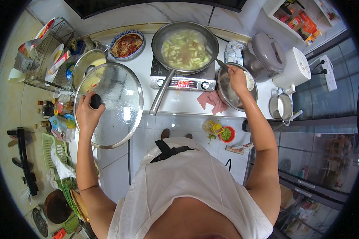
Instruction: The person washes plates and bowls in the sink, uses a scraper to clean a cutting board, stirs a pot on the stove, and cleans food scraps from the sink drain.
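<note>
My left hand [89, 115] grips the black knob of a glass pan lid [119, 98], wet with droplets on its glass. The lid is held up at the left, partly hiding a metal pot [79, 70] of yellowish liquid. In my right hand [237, 78] is the dark handle of a utensil [222, 64]; its far end reaches into the frying pan [156, 44], where steam or murk hides its shape. Pale green vegetable pieces [184, 49] sit in cloudy liquid in the pan. The pan rests on an induction cooker [184, 83] with a lit red display.
Below my right forearm stands a steel bowl [227, 92] beside a pink cloth [212, 101]. A patterned bowl of reddish food [127, 44] is at the back left. A grey rice cooker [263, 56] and small pot [273, 107] are right; the pan's handle [162, 95] juts over the counter edge.
</note>
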`<state>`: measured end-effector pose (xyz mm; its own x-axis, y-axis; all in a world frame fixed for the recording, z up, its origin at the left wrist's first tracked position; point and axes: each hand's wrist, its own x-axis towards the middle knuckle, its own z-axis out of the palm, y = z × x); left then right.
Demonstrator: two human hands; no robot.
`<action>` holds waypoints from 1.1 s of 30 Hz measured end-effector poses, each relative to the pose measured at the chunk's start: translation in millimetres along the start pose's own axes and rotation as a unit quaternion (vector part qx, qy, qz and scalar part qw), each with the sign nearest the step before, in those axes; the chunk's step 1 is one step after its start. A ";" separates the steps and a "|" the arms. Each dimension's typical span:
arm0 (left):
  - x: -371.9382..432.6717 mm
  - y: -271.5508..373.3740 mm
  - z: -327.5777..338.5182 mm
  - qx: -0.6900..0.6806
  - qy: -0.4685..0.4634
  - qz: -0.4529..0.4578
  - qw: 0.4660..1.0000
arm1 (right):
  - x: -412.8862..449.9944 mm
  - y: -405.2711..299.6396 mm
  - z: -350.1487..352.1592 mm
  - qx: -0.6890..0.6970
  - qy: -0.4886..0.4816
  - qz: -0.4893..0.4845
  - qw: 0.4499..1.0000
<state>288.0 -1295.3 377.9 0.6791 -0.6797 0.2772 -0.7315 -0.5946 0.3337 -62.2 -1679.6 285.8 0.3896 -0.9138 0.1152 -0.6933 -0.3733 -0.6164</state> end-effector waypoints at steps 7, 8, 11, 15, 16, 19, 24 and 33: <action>-1.7 0.2 2.2 0.021 0.000 -0.003 1.000 | -19.1 -45.4 -13.8 -0.119 0.070 -0.118 0.983; -1.9 1.2 2.2 0.021 0.000 -0.002 1.000 | -15.6 -41.8 -8.4 -0.148 0.088 -0.129 0.977; 0.4 7.2 3.5 0.009 -0.002 -0.004 1.000 | -8.1 -24.6 2.6 -0.164 0.091 -0.103 0.977; -1.9 10.7 3.2 0.009 -0.002 0.003 1.000 | -14.6 -24.3 8.3 -0.143 0.045 -0.035 0.988; -2.0 11.5 3.3 0.008 -0.003 0.006 1.000 | -15.9 -17.0 11.3 -0.084 0.040 -0.048 0.994; -2.9 10.4 4.4 0.020 0.004 0.018 1.000 | -23.3 -20.9 8.0 -0.014 0.016 -0.055 0.998; -0.2 13.9 5.4 0.015 -0.001 0.015 1.000 | -27.2 -36.0 6.5 -0.092 0.071 -0.149 0.982; 4.9 24.3 9.6 -0.011 0.006 0.030 0.999 | -24.0 -21.5 51.6 -0.290 0.077 -0.206 0.932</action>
<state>272.9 -1317.2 378.7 0.6343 -0.7093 0.3076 -0.7698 -0.5430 0.3354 -25.4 -1641.4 256.1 0.6342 -0.6696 0.3865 -0.7325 -0.6803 0.0234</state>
